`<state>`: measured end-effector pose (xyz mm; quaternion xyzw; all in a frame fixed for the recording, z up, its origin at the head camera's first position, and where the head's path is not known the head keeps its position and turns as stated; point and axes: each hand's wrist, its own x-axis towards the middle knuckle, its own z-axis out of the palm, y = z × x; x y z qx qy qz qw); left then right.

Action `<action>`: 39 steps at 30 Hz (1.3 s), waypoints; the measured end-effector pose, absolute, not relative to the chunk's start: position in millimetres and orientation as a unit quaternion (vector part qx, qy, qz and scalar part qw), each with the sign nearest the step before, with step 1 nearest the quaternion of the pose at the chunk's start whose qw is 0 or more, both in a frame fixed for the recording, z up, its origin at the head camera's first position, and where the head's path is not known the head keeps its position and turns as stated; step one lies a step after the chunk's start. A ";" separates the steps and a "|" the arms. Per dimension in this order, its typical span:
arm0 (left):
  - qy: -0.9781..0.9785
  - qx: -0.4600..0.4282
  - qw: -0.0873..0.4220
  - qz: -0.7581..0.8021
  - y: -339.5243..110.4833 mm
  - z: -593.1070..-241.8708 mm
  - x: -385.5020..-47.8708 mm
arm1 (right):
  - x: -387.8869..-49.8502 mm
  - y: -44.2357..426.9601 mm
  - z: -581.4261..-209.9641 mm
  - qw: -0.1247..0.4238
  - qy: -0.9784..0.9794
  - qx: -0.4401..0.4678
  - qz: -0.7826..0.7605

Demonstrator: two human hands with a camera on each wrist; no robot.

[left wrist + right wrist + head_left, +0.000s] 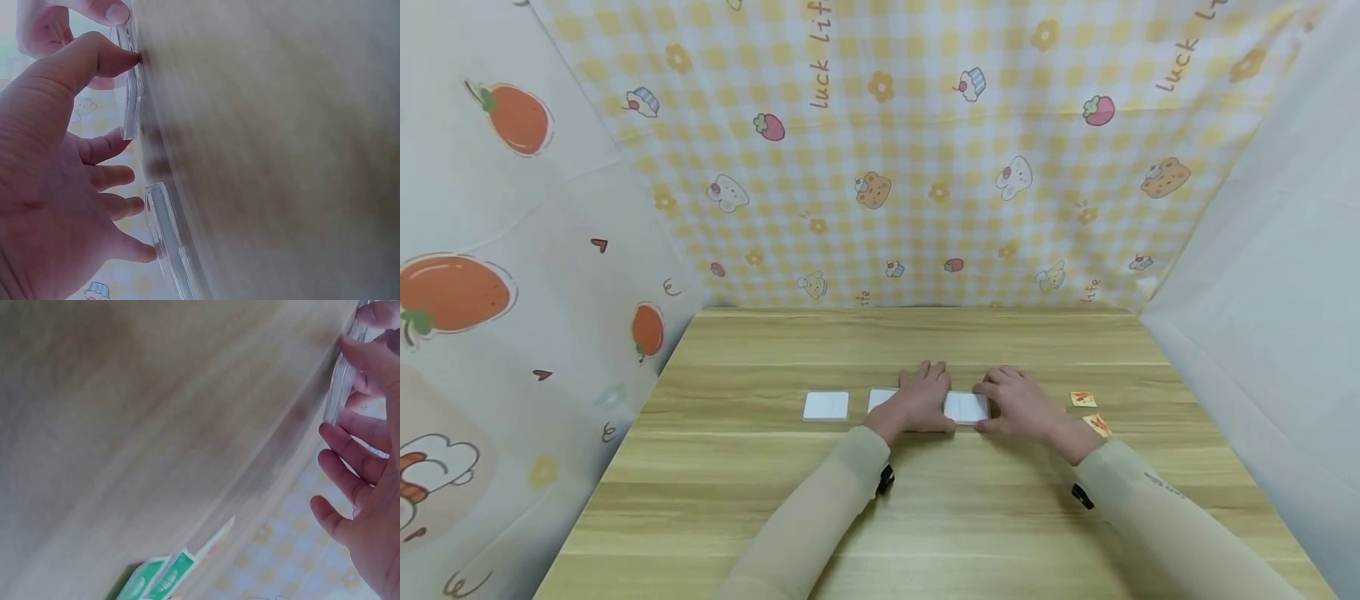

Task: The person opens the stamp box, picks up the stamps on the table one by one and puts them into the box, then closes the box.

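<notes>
A clear flat case with a white face [967,407] lies on the table between the hands. My left hand [922,404] holds its left end, thumb [119,59] on the near edge and index finger at the far side. On the right end, my right hand [1022,408] pinches the same case [340,384] with thumb and fingers. Beneath the left hand is a second such case [882,398], partly hidden; the left wrist view shows a clear case [169,237] by the little finger. A third white-faced case [826,406] lies farther left.
Small yellow-orange cards [1082,399] lie right of the right hand, one partly covered by it. Green-printed pieces [165,575] show low in the right wrist view. Behind the wooden table [737,483] hangs a checked cloth [910,150]; pale cloth walls stand at both sides.
</notes>
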<state>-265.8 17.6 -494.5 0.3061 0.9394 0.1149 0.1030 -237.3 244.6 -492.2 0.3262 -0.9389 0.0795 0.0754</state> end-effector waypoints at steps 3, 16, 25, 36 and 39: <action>0.940 0.310 0.103 0.102 17.9 -493.9 -264.8 | -237.5 243.6 -488.9 0.067 -0.939 0.328 0.077; 0.942 0.318 0.076 0.074 17.5 -489.6 -261.9 | -238.3 242.9 -482.6 0.039 -0.941 0.328 0.080; 0.946 0.300 0.076 0.091 11.3 -486.8 -258.2 | -239.6 250.4 -479.2 0.062 -0.938 0.333 0.080; 0.946 0.303 0.053 0.102 11.8 -490.2 -258.6 | -242.1 261.1 -468.6 0.071 -0.941 0.313 0.105; 0.948 0.300 0.046 0.100 12.4 -491.3 -257.9 | -245.5 262.2 -467.8 0.074 -0.940 0.314 0.108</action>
